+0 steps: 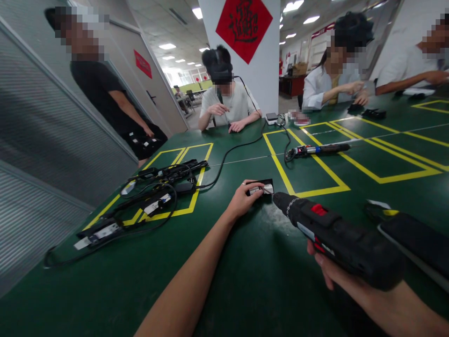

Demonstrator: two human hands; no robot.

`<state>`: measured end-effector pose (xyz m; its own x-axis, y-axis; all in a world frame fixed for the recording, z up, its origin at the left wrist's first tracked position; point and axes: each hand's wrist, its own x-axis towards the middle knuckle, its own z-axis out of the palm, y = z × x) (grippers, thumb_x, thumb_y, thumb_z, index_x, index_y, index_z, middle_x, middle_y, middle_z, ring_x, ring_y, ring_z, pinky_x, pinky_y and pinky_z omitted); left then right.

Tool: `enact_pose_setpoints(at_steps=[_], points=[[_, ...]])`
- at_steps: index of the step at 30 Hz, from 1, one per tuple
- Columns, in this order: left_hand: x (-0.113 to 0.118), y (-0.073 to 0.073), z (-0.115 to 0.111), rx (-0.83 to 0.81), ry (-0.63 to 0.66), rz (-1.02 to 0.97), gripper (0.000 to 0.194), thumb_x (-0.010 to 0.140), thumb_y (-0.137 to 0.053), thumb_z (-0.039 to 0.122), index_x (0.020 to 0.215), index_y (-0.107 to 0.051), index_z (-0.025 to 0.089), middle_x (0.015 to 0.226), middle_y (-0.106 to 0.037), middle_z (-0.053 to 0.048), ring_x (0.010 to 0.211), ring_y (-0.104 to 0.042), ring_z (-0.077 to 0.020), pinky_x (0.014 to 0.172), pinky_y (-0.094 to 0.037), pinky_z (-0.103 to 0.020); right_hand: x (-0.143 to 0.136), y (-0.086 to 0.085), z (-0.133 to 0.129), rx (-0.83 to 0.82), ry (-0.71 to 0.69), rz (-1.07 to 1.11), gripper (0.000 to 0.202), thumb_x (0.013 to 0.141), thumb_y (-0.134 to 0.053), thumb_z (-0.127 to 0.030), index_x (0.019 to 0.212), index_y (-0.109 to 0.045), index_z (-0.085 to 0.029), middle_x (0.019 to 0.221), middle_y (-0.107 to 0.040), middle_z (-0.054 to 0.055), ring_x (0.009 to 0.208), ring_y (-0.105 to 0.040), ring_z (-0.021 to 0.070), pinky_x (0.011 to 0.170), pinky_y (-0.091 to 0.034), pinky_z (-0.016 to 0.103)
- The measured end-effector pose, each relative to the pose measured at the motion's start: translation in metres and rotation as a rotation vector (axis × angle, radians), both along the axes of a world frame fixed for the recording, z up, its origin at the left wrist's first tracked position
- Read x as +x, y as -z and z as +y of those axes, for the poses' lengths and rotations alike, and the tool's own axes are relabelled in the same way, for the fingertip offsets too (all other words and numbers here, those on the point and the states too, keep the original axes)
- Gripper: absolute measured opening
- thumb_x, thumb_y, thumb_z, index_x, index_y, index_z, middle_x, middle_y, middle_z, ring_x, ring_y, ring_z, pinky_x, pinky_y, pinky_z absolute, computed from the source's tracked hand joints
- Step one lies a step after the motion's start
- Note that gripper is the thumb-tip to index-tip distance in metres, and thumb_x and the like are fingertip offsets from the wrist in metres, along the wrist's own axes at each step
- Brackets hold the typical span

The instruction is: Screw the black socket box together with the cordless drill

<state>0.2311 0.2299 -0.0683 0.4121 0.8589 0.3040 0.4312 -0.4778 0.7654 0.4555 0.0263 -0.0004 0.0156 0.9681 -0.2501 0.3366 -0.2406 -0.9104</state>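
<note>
My left hand (244, 199) is closed on a small black and silver part (260, 188), pressing it to the green tabletop. My fingers cover some of this part, so I cannot make out its kind. In my right hand (324, 267) is a black and red cordless drill (336, 238), its handle largely hidden behind the body. The drill's chuck points left at the part, and a thin bit reaches its right end. Whether the bit touches a screw there is too small to tell.
Black cabled devices (164, 187) lie inside yellow tape on the left. Beyond the drill lies a long tool with wires (315, 150). A black case-like object (417, 243) is at the right. Two people with headsets (228, 100) sit across the table; another person (105, 89) stands at the left.
</note>
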Motion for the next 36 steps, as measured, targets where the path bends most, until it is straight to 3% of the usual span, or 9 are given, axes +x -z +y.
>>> enact_pose_setpoints(at_steps=[3, 7, 10, 14, 21, 28, 32, 36], points=[[-0.0004, 0.0011, 0.0008, 0.005, -0.002, -0.006, 0.029, 0.084, -0.055, 0.035, 0.106, -0.067, 0.021, 0.112, -0.057, -0.007, 0.107, -0.055, -0.0194, 0.099, -0.041, -0.033, -0.0005, 0.0004, -0.0023, -0.005, 0.017, -0.067, 0.025, 0.065, -0.067, -0.048, 0.069, -0.068, -0.023, 0.075, -0.074, 0.007, 0.079, -0.072, 0.0275, 0.079, -0.059, 0.037], [-0.0012, 0.0019, 0.0012, -0.004, 0.009, -0.006, 0.029, 0.084, -0.054, 0.035, 0.107, -0.067, 0.021, 0.113, -0.057, -0.007, 0.106, -0.055, -0.0192, 0.098, -0.041, -0.033, -0.0005, 0.0027, -0.0014, -0.033, 0.039, -0.086, 0.047, 0.063, -0.064, -0.052, 0.095, -0.070, -0.018, 0.074, -0.075, 0.011, 0.068, -0.073, 0.0307, 0.064, -0.062, 0.041], [-0.0014, 0.0028, 0.0015, -0.008, 0.009, -0.001, 0.029, 0.084, -0.055, 0.035, 0.107, -0.067, 0.021, 0.114, -0.057, -0.007, 0.107, -0.055, -0.0193, 0.099, -0.040, -0.033, 0.0008, 0.0043, 0.0002, 0.020, 0.010, -0.147, 0.036, 0.068, -0.063, -0.049, 0.088, -0.071, -0.020, 0.067, -0.074, 0.008, 0.071, -0.073, 0.0300, 0.069, -0.062, 0.041], [-0.0016, 0.0042, 0.0028, -0.011, 0.004, 0.000, 0.030, 0.084, -0.055, 0.036, 0.106, -0.067, 0.020, 0.114, -0.057, -0.007, 0.108, -0.055, -0.0193, 0.100, -0.040, -0.033, 0.0011, 0.0023, 0.0025, 0.064, -0.036, -0.172, 0.028, 0.075, -0.060, -0.049, 0.074, -0.070, -0.023, 0.074, -0.074, 0.008, 0.084, -0.071, 0.0280, 0.085, -0.056, 0.041], [-0.0015, 0.0027, 0.0040, -0.012, 0.019, 0.005, 0.030, 0.083, -0.057, 0.036, 0.107, -0.066, 0.022, 0.115, -0.056, -0.007, 0.108, -0.054, -0.0189, 0.100, -0.040, -0.033, 0.0028, 0.0003, 0.0039, -0.071, -0.097, -0.024, 0.026, 0.079, -0.055, -0.047, 0.066, -0.063, -0.026, 0.088, -0.075, 0.007, 0.094, -0.068, 0.0295, 0.067, -0.060, 0.034], [-0.0017, 0.0031, 0.0034, -0.010, 0.017, 0.014, 0.030, 0.083, -0.057, 0.037, 0.107, -0.066, 0.021, 0.114, -0.056, -0.007, 0.107, -0.055, -0.0191, 0.098, -0.041, -0.033, 0.0012, 0.0024, 0.0061, -0.064, -0.099, -0.094, 0.035, 0.080, -0.054, -0.047, 0.052, -0.051, -0.026, 0.079, -0.071, 0.005, 0.083, -0.068, 0.0252, 0.084, -0.054, 0.039], [-0.0021, 0.0021, 0.0028, -0.005, 0.023, 0.010, 0.031, 0.082, -0.057, 0.038, 0.107, -0.066, 0.021, 0.113, -0.056, -0.007, 0.107, -0.055, -0.0189, 0.098, -0.041, -0.033, 0.0015, 0.0020, 0.0056, -0.070, -0.100, -0.123, 0.032, 0.081, -0.051, -0.050, 0.061, -0.054, -0.026, 0.070, -0.066, 0.004, 0.074, -0.067, 0.0255, 0.078, -0.054, 0.042], [-0.0025, 0.0017, 0.0029, -0.006, 0.023, 0.013, 0.030, 0.082, -0.058, 0.037, 0.107, -0.066, 0.022, 0.113, -0.056, -0.007, 0.108, -0.055, -0.0188, 0.099, -0.041, -0.033, -0.0008, -0.0022, 0.0047, -0.065, -0.100, -0.138, 0.034, 0.081, -0.050, -0.051, 0.058, -0.054, -0.026, 0.072, -0.069, 0.007, 0.080, -0.068, 0.0282, 0.075, -0.055, 0.040]])
